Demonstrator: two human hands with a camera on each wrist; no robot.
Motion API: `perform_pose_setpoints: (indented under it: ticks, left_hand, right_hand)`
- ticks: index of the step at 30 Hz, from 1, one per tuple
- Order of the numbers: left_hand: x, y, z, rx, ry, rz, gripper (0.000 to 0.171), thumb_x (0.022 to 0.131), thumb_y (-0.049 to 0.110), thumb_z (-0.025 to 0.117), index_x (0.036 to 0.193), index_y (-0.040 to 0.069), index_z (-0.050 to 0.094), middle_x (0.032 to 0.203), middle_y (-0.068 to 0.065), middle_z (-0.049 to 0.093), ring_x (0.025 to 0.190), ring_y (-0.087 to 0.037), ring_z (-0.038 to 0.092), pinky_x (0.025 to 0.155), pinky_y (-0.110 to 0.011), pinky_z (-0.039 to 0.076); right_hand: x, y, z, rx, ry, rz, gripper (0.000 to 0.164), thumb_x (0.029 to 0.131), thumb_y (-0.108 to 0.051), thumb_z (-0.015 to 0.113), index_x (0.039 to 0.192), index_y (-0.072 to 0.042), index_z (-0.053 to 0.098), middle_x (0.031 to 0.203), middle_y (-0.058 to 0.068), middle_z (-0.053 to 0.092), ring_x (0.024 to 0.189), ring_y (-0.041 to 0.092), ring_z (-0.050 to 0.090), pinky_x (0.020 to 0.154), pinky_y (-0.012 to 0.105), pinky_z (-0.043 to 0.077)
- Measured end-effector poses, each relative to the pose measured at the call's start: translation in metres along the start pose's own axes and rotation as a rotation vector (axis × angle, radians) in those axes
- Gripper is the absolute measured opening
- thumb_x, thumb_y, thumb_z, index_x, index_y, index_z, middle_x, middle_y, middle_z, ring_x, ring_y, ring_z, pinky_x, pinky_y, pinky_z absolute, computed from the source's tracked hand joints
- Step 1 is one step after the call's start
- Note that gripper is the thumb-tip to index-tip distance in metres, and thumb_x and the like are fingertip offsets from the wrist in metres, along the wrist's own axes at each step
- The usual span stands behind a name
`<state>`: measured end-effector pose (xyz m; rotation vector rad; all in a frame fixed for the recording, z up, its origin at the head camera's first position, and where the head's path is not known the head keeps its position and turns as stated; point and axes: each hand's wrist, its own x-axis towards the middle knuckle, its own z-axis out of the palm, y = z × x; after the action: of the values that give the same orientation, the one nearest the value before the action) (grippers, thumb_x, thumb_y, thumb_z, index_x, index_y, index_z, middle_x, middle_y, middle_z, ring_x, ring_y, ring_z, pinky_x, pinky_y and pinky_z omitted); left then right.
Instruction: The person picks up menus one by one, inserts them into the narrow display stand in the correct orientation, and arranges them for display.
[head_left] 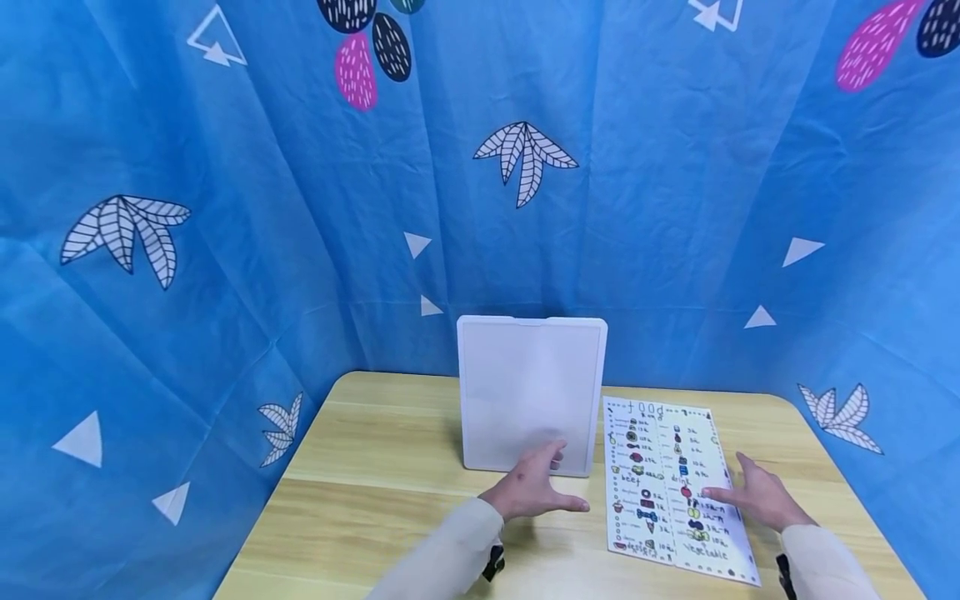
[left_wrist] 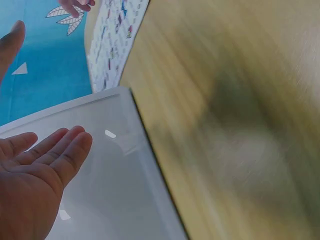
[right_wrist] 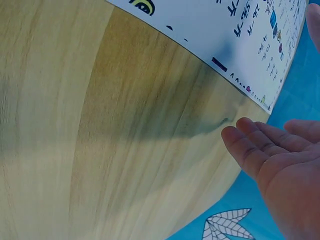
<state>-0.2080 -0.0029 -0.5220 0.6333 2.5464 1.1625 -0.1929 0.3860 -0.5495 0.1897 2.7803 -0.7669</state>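
Observation:
A white rectangular board (head_left: 531,392) with rounded corners and a raised rim stands upright at the back middle of the table. In front of its lower right part is my left hand (head_left: 531,485), thumb spread wide and holding nothing. The left wrist view shows the palm (left_wrist: 30,185) and extended fingers overlapping the board's white face (left_wrist: 115,190). To the right lies a hand-drawn paper menu (head_left: 667,492) with small coloured food pictures and words such as "drink" and "vegetable". My right hand (head_left: 761,492) is at the menu's right edge, thumb out over the paper, fingers extended and holding nothing.
A light wooden table (head_left: 360,492) with rounded back corners lies under everything. Blue patterned cloth (head_left: 660,208) hangs behind and along both sides, close to the table's edges. Dark bands (head_left: 493,562) show at both wrists, by the pale sleeves.

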Motion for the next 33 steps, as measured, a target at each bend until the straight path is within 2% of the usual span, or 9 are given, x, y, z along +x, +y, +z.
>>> perform_pose_setpoints:
  ticks: [7, 13, 21, 28, 33]
  left_hand:
    - [0.003, -0.006, 0.017, -0.057, -0.001, -0.025, 0.105, 0.068, 0.043, 0.092, 0.153, 0.013, 0.037, 0.140, -0.008, 0.055, 0.122, -0.018, 0.057, 0.097, -0.037, 0.050]
    - [0.007, -0.011, 0.030, -0.061, -0.015, 0.001, 0.105, 0.067, 0.040, 0.093, 0.151, 0.011, 0.037, 0.139, -0.009, 0.056, 0.120, -0.018, 0.059, 0.096, -0.036, 0.051]
    - [0.015, -0.005, 0.046, -0.117, -0.020, 0.008, 0.101, 0.067, 0.033, 0.094, 0.149, 0.008, 0.040, 0.137, -0.010, 0.057, 0.115, -0.017, 0.061, 0.091, -0.031, 0.053]
    - [0.022, 0.001, 0.065, -0.157, -0.023, -0.041, 0.099, 0.065, 0.029, 0.095, 0.147, 0.008, 0.042, 0.137, -0.015, 0.057, 0.118, -0.021, 0.061, 0.093, -0.033, 0.053]
    - [0.024, -0.002, 0.076, -0.110, -0.020, -0.091, 0.103, 0.061, 0.033, 0.096, 0.146, 0.010, 0.043, 0.134, -0.015, 0.060, 0.121, -0.022, 0.060, 0.095, -0.034, 0.052]
  right_hand:
    - [0.000, 0.002, 0.002, 0.016, -0.005, -0.009, 0.128, 0.078, -0.064, 0.075, 0.140, 0.029, 0.012, 0.134, 0.053, 0.025, 0.122, 0.068, 0.030, 0.098, 0.071, 0.034]
    - [0.000, 0.004, 0.004, 0.027, -0.007, -0.007, 0.129, 0.077, -0.065, 0.076, 0.140, 0.029, 0.013, 0.133, 0.053, 0.026, 0.122, 0.068, 0.031, 0.098, 0.071, 0.035]
    - [0.001, 0.006, 0.006, 0.048, -0.007, -0.002, 0.129, 0.077, -0.065, 0.076, 0.141, 0.028, 0.013, 0.133, 0.053, 0.026, 0.122, 0.068, 0.032, 0.098, 0.071, 0.034]
    - [0.002, 0.005, 0.009, 0.056, 0.009, -0.013, 0.127, 0.077, -0.063, 0.077, 0.140, 0.028, 0.015, 0.131, 0.052, 0.032, 0.116, 0.063, 0.045, 0.095, 0.067, 0.041]
    - [0.003, 0.005, 0.011, 0.066, 0.022, -0.013, 0.126, 0.076, -0.062, 0.078, 0.139, 0.028, 0.017, 0.129, 0.051, 0.037, 0.111, 0.059, 0.052, 0.092, 0.063, 0.045]
